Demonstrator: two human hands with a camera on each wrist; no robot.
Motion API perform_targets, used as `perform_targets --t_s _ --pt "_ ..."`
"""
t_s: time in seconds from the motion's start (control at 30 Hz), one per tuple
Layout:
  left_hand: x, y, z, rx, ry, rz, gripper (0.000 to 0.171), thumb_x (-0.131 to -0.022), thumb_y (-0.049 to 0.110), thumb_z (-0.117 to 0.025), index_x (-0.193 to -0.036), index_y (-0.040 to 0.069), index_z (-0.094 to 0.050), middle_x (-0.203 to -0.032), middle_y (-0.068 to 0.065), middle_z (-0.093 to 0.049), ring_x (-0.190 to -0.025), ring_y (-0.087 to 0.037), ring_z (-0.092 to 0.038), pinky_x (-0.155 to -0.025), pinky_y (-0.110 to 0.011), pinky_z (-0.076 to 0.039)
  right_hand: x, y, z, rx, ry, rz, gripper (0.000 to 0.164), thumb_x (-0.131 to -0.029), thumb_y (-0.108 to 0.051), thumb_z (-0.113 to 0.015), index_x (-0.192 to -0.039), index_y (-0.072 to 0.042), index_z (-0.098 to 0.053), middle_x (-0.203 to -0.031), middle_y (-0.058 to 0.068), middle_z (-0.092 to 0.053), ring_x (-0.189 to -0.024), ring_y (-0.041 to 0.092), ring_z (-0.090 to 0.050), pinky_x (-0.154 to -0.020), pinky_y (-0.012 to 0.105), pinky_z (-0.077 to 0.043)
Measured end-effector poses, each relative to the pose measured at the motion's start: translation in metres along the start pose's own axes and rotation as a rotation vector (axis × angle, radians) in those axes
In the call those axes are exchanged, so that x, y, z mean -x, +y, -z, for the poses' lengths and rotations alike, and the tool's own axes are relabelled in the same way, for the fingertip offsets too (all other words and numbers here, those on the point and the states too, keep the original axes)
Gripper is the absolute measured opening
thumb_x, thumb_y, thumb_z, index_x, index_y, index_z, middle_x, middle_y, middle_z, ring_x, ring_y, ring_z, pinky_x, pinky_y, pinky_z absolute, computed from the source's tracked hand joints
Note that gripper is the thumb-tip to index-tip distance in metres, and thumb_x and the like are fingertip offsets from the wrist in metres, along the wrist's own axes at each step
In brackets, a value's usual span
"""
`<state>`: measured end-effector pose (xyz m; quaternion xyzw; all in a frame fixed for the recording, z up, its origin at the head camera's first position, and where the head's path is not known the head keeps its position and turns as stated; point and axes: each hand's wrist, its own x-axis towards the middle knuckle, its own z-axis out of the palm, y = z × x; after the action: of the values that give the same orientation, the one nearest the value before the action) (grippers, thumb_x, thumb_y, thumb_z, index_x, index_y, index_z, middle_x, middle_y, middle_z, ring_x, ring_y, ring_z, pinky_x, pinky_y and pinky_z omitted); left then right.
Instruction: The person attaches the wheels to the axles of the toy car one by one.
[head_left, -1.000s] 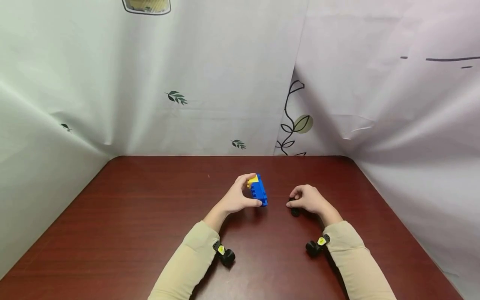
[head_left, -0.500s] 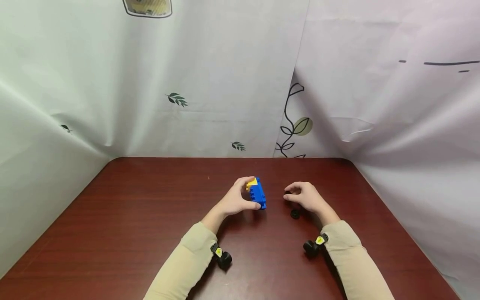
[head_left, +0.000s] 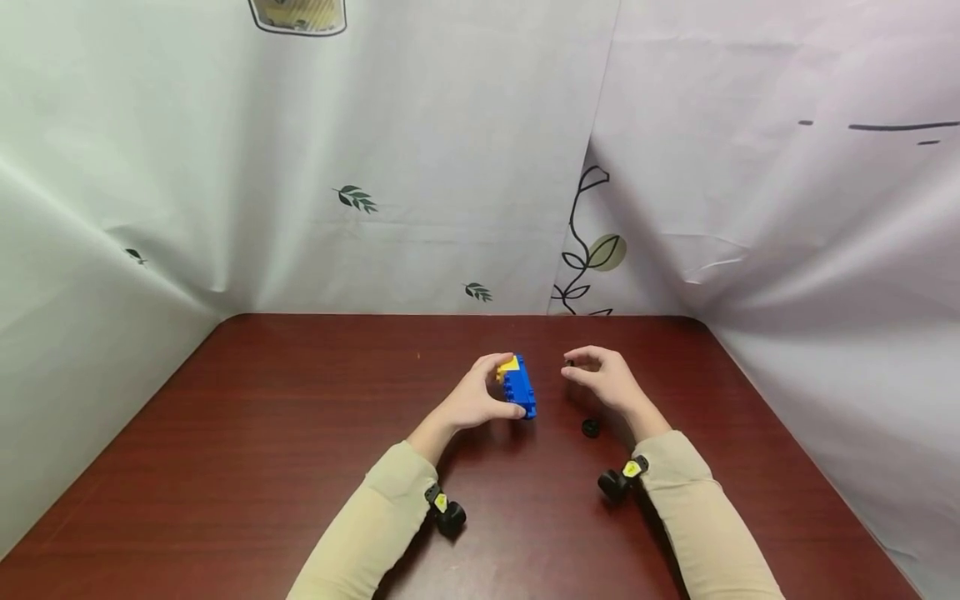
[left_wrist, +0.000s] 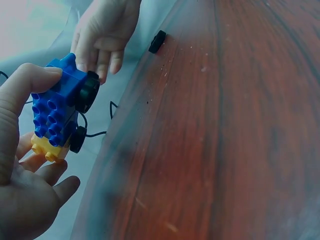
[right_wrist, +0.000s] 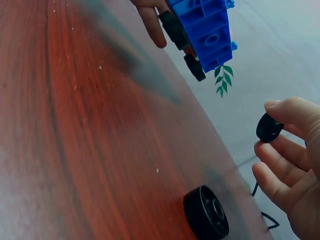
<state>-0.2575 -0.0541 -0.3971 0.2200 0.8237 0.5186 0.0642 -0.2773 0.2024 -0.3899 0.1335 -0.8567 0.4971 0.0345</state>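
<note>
Resting on reddish wood-grain table [head_left: 262, 458], black wheel [head_left: 590, 427], creased leaf-printed sheeting [head_left: 450, 125] behind

This looks like a screened-off recording booth; whether it stands in a home, lab or office cannot be told. Pale, creased sheeting [head_left: 465, 108] printed with leaves [head_left: 357, 198] encloses 3 sides of the reddish-brown tabletop [head_left: 285, 408], and 2 wrist cameras [head_left: 451, 519] are worn over sleeves [head_left: 367, 521].

Both sleeves [head_left: 375, 515] are plain beige. Beside each sleeve's end sits a rounded black camera [head_left: 452, 520], its mount [head_left: 441, 502] marked bright yellow.
</note>
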Motion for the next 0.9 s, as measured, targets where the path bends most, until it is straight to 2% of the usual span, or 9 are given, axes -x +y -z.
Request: perform_targets --t_s 0.23,0.47,0.73,0.9 --pt "-0.001 -0.001 -0.003 0.008 -0.010 -0.004 0.086 -0.072 0.023 -0.080 -0.145 0.014 -0.036 -0.146 -0.010 -0.033 -0.127 -0.030 -0.045 -0.105 -0.046 -0.040 -0.002 -0.005 -0.005 -0.077 0.023 -0.004 0.040 -0.084 -0.020 -0.072 -0.115 0.003 -0.062 -0.108 0.019 -0.067 -0.080 0.011 -0.064 -0.070 0.023 -0.053" --pt "-0.004 -0.001 -0.008 0.010 -0.019 -0.018 0.086 -0.072 0.023 -0.079 -0.145 0.014 -0.035 -0.146 -0.010 -0.033 -0.126 -0.028 -0.045 -0.104 -0.044 -0.042 -0.004 -0.010 -0.009 -0.120 0.052 -0.016 0.039 -0.084 -0.024 -0.072 -0.112 0.000 -0.062 -0.112 0.018 -0.066 -0.087 0.005 -0.065 -0.075 0.019 -0.053" --pt "-0.007 -0.002 -0.012 0.044 -0.022 -0.028 0.090 -0.071 0.022 -0.080 -0.147 0.015 -0.032 -0.146 -0.010 -0.033 -0.127 -0.027 -0.045 -0.105 -0.043 -0.041 -0.007 -0.014 -0.015 -0.183 0.088 -0.015 0.035 -0.083 -0.022 -0.073 -0.107 0.000 -0.062 -0.113 0.019 -0.065 -0.087 -0.001 -0.065 -0.077 0.016 -0.052" --pt "-0.006 -0.001 -0.013 0.053 -0.024 -0.027 0.093 -0.071 0.023 -0.080 -0.148 0.012 -0.029 -0.146 -0.011 -0.034 -0.127 -0.028 -0.046 -0.106 -0.044 -0.040 -0.006 -0.015 -0.022 -0.226 0.107 -0.009 0.035 -0.082 -0.025 -0.074 -0.105 0.000 -0.064 -0.113 0.018 -0.066 -0.087 0.001 -0.066 -0.076 0.019 -0.053"
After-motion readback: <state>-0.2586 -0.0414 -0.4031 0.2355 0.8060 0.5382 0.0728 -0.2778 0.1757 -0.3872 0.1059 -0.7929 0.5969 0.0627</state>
